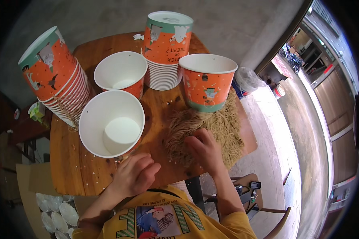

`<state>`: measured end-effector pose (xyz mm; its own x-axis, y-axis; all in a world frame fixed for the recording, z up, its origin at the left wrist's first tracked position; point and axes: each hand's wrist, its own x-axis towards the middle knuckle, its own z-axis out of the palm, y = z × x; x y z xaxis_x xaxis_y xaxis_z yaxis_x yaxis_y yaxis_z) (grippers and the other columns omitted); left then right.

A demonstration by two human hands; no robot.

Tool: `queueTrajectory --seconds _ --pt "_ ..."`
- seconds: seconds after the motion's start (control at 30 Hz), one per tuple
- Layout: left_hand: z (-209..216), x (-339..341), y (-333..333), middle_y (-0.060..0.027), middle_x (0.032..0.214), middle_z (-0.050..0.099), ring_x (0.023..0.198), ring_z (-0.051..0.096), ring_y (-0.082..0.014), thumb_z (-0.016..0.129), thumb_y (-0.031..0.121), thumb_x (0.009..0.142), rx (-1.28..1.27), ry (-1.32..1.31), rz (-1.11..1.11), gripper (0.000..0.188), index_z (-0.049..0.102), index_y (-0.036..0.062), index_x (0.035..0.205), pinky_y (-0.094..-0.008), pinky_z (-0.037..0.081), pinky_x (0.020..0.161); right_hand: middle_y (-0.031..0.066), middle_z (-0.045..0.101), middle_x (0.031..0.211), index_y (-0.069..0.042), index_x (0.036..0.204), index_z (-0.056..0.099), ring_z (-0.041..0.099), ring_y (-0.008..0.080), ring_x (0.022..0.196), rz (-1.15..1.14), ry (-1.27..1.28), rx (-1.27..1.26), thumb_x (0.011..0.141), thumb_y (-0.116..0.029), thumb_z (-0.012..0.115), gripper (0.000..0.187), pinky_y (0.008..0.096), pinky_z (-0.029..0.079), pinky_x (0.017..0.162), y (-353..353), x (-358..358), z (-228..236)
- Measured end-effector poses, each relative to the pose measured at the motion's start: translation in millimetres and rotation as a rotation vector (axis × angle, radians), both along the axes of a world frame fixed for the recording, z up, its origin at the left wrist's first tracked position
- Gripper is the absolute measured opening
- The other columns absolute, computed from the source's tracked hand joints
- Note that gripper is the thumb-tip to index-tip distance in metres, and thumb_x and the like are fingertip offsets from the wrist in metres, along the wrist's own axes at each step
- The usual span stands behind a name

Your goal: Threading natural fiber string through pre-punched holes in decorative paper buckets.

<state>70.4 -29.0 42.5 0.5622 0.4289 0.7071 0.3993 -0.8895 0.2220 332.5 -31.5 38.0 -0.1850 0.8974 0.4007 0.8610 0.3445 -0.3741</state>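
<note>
My right hand point(205, 149) is closed in a pinch at a heap of tan cords point(227, 141), touching its near left part. The fingertips are partly hidden, but they appear to grip a cord. My left hand point(137, 173) is curled closed at the table's near edge, just below an upright paper bucket point(91, 123). Whatever it may hold is hidden by the fingers. That bucket is white inside and looks bare within. Behind it stands a second upright bucket point(105, 71). A third bucket point(209, 83), orange with a green base, rests on the far part of the cords.
Upside-down nested buckets form a leaning stack point(54, 75) at the left and an upright stack point(167, 44) at the back of the wooden table point(159, 123). A carton of clear plastic lids point(60, 215) sits lower left. A wooden chair point(267, 207) stands lower right.
</note>
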Motion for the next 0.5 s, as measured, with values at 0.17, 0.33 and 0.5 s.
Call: queueTrajectory --seconds 0.17,0.33,0.5 --pt "1 2 1 -0.0078 0.099 0.057 0.091 0.061 -0.0293 0.067 0.000 0.067 -0.083 -0.065 0.005 0.040 0.059 0.0074 0.106 -0.0378 0.053 0.073 0.0080 0.057 0.097 -0.008 0.090 0.063 0.055 0.0266 0.088 0.166 0.268 0.086 0.073 -0.002 0.067 0.018 0.0343 0.049 0.070 4 -19 18" --pt "3 0 -7 -0.0077 0.098 0.059 0.089 0.062 -0.0289 0.067 -0.003 0.066 -0.073 -0.128 -0.021 0.042 0.060 0.0082 0.106 -0.0365 0.052 0.071 0.0078 0.061 0.104 -0.006 0.086 0.057 0.053 0.0290 0.092 0.211 0.302 0.180 0.069 0.001 0.063 0.019 0.0379 0.045 0.081 10 -39 56" --pt "21 -4 -15 -0.0105 0.104 0.058 0.090 0.062 -0.0285 0.066 -0.005 0.071 -0.220 -0.258 0.015 0.042 0.057 0.0047 0.111 -0.0328 0.052 0.070 0.0082 0.062 0.092 -0.006 0.088 0.057 0.059 0.0266 0.081 0.337 0.541 0.106 0.068 0.005 0.064 0.024 0.0345 0.050 0.068 13 -51 70"
